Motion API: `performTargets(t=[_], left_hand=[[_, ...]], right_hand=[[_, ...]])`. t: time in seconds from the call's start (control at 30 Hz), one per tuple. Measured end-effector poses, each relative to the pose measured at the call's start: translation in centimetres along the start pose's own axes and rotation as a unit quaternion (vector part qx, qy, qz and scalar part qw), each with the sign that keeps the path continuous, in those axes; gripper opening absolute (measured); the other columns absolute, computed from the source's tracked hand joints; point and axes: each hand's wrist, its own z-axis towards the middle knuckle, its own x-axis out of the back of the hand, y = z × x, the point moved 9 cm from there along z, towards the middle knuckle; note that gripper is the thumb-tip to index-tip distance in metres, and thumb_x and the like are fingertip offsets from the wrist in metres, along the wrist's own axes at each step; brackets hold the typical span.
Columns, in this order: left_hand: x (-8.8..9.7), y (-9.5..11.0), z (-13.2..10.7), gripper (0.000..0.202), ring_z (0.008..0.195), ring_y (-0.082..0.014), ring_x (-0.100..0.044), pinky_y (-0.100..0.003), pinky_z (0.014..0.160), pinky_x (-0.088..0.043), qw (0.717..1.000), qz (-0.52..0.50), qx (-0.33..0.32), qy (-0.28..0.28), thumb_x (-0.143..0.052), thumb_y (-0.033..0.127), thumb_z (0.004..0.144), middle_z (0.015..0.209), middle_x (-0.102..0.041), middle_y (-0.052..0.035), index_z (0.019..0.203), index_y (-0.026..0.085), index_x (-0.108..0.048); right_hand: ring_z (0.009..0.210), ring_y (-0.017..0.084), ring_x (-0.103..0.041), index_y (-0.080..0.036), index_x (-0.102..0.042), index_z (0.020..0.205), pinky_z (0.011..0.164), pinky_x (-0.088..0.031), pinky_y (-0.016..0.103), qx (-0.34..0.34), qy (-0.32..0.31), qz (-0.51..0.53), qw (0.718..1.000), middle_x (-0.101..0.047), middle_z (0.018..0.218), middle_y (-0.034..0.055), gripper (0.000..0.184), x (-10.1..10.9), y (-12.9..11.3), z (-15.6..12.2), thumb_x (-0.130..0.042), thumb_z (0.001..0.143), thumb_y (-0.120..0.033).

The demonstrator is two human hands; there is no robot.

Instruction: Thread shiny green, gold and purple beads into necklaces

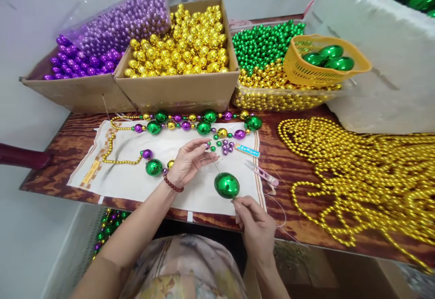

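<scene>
A large shiny green bead (226, 185) hangs on a thin needle or thread above a white cloth (136, 181). My right hand (255, 227) pinches the lower end of that needle just below the bead. My left hand (189, 161) pinches its upper end near several small loose beads (222, 146). A partly strung necklace (190, 123) of green, gold and purple beads curls over the cloth, its end by my left wrist.
Cardboard boxes hold purple beads (102, 40) and gold beads (183, 40). A clear tray has green and gold beads (268, 54), with a yellow basket (322, 63) on it. Gold bead strands (367, 176) pile at right. Small snips (263, 174) lie by the cloth.
</scene>
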Motion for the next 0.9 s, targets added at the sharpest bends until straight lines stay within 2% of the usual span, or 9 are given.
performTargets(t=[0.37, 0.5, 0.57, 0.6, 0.67, 0.73, 0.77, 0.83, 0.9], left_hand=[[0.7, 0.4, 0.7, 0.035, 0.076, -0.0169, -0.073, -0.039, 0.090, -0.056, 0.996, 0.062, -0.056, 0.017, -0.089, 0.031, 0.068, 0.081, -0.071, -0.0021, 0.097, 0.016, -0.075], [-0.8, 0.3, 0.0, 0.056, 0.077, -0.0148, -0.071, -0.034, 0.082, -0.057, 0.977, 0.187, -0.074, -0.072, -0.089, 0.027, 0.066, 0.096, -0.069, -0.0030, 0.119, 0.022, -0.070], [-1.4, 1.8, 0.4, 0.052, 0.077, -0.0158, -0.070, -0.032, 0.078, -0.056, 0.950, 0.281, -0.095, -0.093, -0.086, 0.030, 0.071, 0.100, -0.071, -0.0063, 0.120, 0.022, -0.070], [-1.4, 3.9, 1.0, 0.043, 0.080, -0.0169, -0.070, -0.032, 0.078, -0.056, 0.930, 0.333, -0.135, -0.075, -0.082, 0.032, 0.076, 0.100, -0.071, -0.0077, 0.116, 0.021, -0.072], [-1.6, 10.5, 2.6, 0.024, 0.090, -0.0196, -0.069, -0.035, 0.086, -0.054, 0.860, 0.433, -0.269, 0.013, -0.069, 0.035, 0.088, 0.099, -0.073, -0.0090, 0.105, 0.020, -0.074], [-2.6, 17.7, 4.6, 0.018, 0.101, -0.0216, -0.066, -0.038, 0.097, -0.049, 0.734, 0.553, -0.382, 0.103, -0.061, 0.030, 0.093, 0.105, -0.072, -0.0098, 0.100, 0.020, -0.074], [-3.0, 20.9, 6.1, 0.017, 0.106, -0.0224, -0.064, -0.039, 0.100, -0.047, 0.670, 0.606, -0.404, 0.146, -0.059, 0.025, 0.093, 0.109, -0.071, -0.0107, 0.101, 0.019, -0.073], [-3.2, 25.8, 10.1, 0.025, 0.113, -0.0240, -0.061, -0.041, 0.104, -0.044, 0.572, 0.707, -0.364, 0.203, -0.052, 0.012, 0.093, 0.117, -0.068, -0.0133, 0.109, 0.016, -0.071], [-3.1, 28.3, 14.2, 0.034, 0.116, -0.0259, -0.059, -0.044, 0.104, -0.043, 0.506, 0.791, -0.284, 0.193, -0.051, 0.004, 0.089, 0.124, -0.065, -0.0150, 0.115, 0.015, -0.069]], right_hand=[[0.048, 0.012, -0.041, -0.017, -0.070, 0.077, 0.044, -0.034, 0.023, -0.048, 0.015, 0.020, 0.999, -0.046, 0.052, -0.0022, 0.035, -0.2, 2.0, 0.6, -0.077, 0.079, -0.051], [0.046, 0.011, -0.041, -0.016, -0.071, 0.077, 0.042, -0.034, 0.023, -0.093, 0.010, 0.061, 0.994, -0.049, 0.052, -0.0010, 0.039, -0.5, 3.6, 1.3, -0.082, 0.071, -0.053], [0.045, 0.011, -0.041, -0.016, -0.071, 0.075, 0.041, -0.032, 0.022, -0.119, 0.011, 0.089, 0.989, -0.051, 0.051, -0.0003, 0.041, -0.6, 4.5, 1.8, -0.085, 0.066, -0.054], [0.045, 0.011, -0.041, -0.016, -0.071, 0.073, 0.040, -0.031, 0.021, -0.130, 0.011, 0.101, 0.986, -0.051, 0.052, 0.0002, 0.042, -0.7, 5.0, 2.0, -0.086, 0.063, -0.054], [0.047, 0.011, -0.043, -0.016, -0.072, 0.072, 0.041, -0.033, 0.021, -0.146, 0.009, 0.118, 0.982, -0.053, 0.054, 0.0008, 0.042, -0.6, 5.8, 2.4, -0.088, 0.060, -0.052], [0.049, 0.011, -0.044, -0.016, -0.072, 0.071, 0.043, -0.035, 0.021, -0.157, 0.005, 0.128, 0.979, -0.055, 0.056, 0.0010, 0.041, -0.4, 6.3, 2.7, -0.090, 0.058, -0.051], [0.049, 0.011, -0.044, -0.016, -0.072, 0.071, 0.043, -0.036, 0.021, -0.161, 0.000, 0.130, 0.978, -0.055, 0.056, 0.0008, 0.041, -0.4, 6.5, 2.7, -0.090, 0.058, -0.051], [0.049, 0.011, -0.044, -0.017, -0.072, 0.072, 0.044, -0.036, 0.021, -0.163, -0.011, 0.128, 0.978, -0.054, 0.055, 0.0002, 0.041, -0.4, 6.7, 2.7, -0.089, 0.060, -0.052], [0.049, 0.010, -0.043, -0.017, -0.072, 0.073, 0.045, -0.036, 0.021, -0.157, -0.011, 0.125, 0.980, -0.053, 0.053, -0.0002, 0.041, -0.5, 6.7, 2.6, -0.087, 0.062, -0.054]])
